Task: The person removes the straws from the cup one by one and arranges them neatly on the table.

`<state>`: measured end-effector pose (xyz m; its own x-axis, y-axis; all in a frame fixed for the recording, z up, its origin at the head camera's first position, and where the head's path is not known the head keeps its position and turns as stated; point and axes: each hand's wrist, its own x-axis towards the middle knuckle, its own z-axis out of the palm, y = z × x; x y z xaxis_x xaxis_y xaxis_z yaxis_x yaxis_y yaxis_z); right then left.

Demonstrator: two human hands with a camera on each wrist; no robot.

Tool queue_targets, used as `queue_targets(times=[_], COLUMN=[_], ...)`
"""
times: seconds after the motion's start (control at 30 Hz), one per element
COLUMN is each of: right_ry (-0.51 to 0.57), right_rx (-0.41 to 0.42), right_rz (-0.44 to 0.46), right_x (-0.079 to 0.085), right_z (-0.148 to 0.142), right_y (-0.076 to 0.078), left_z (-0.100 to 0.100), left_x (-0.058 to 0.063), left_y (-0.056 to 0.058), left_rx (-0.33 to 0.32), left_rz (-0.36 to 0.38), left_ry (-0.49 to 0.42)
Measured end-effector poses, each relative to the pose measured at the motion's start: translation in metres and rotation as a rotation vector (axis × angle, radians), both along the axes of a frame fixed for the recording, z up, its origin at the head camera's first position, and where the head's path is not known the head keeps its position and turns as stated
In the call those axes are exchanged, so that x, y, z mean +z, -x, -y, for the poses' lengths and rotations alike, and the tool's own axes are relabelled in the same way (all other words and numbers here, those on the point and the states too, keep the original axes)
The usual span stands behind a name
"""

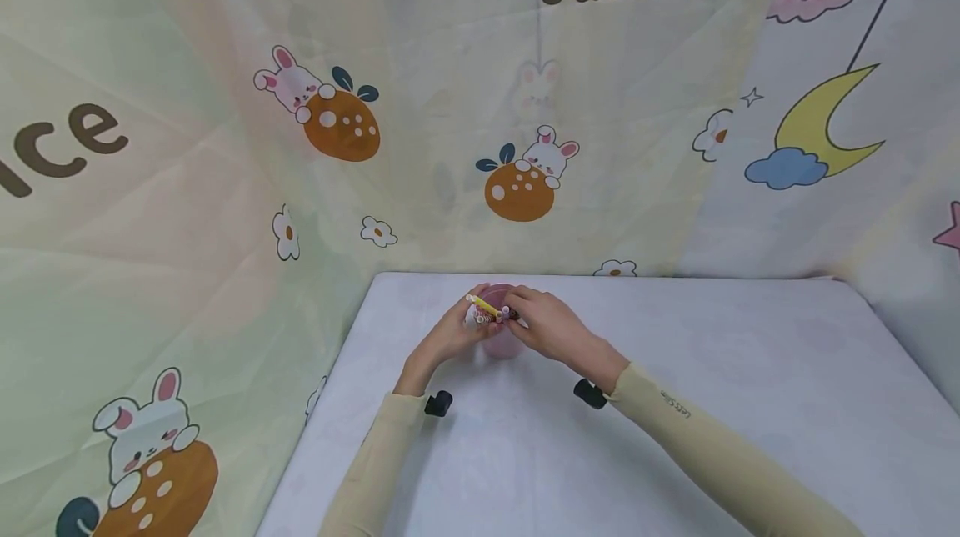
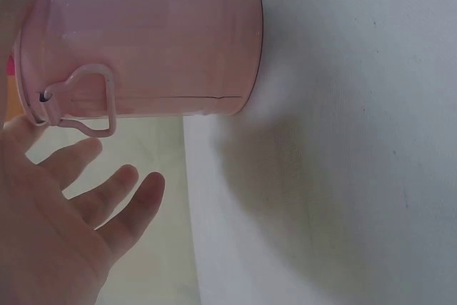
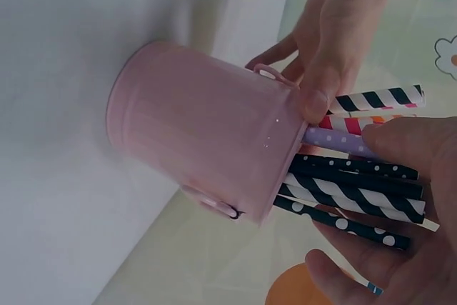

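Note:
A pink bucket (image 1: pixel 504 346) with small side handles (image 2: pixel 110 98) stands upright near the table's far edge. Several patterned paper straws (image 3: pixel 360 193) stick out of its top: striped, dotted, purple and, in the head view, a yellow one (image 1: pixel 486 305). My left hand (image 1: pixel 454 330) holds the bucket's rim, thumb on the near side; its other fingers spread beside the handle in the left wrist view. Above the rim, my right hand (image 1: pixel 553 325) grips straws, its thumb on the purple straw (image 3: pixel 339 140) and its fingers behind the bunch. Which straws it grips besides is partly hidden.
A white-covered table (image 1: pixel 720 370) stretches out on both sides of the bucket. Behind it and along the left hangs a cloth backdrop (image 1: pixel 442 103) printed with rabbits. A small black device (image 1: pixel 590 393) sits under each wrist.

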<state>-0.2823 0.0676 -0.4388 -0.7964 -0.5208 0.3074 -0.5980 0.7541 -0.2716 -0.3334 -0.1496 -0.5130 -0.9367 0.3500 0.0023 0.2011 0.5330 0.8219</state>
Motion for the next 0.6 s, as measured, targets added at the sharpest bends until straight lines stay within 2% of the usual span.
queue_targets(times=[0.3, 0.6], right_ry=[-0.009, 0.011], right_rx=[-0.007, 0.004], right_rz=[0.009, -0.071], right_x=[-0.0003, 0.0014], right_z=[0.0000, -0.0019], right_y=[-0.0021, -0.0038], left_z=[-0.0018, -0.0012], left_x=[-0.0006, -0.0010], left_y=[-0.0004, 0.0005], left_rx=[0.002, 0.002], left_rz=[0.011, 0.005], left_ry=[0.010, 0.005])
